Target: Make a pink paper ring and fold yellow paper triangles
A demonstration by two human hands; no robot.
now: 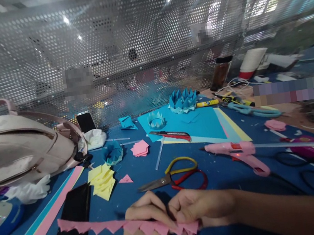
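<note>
A pink paper strip with a zigzag row of folded triangles point(108, 227) stretches leftward from my hands, over a black phone point(73, 230). My left hand point(146, 220) is closed on the strip near its right part. At the right end, my right hand point(199, 207) pinches the strip with thumb and fingers, where the paper bunches up. Just beyond my hands lie scissors point(165, 179) with one yellow and one red handle loop. A small pink triangle point(126, 179) and a stack of yellow paper pieces point(103, 180) are to their left.
A pink glue gun point(237, 151) with a clear stick lies at right. Behind are coloured sheets point(202, 128), a red cutter point(174, 134) and blue paper crowns point(183, 100). A bag point(17, 145) stands left, and a perforated metal panel point(123, 40) rises at the back.
</note>
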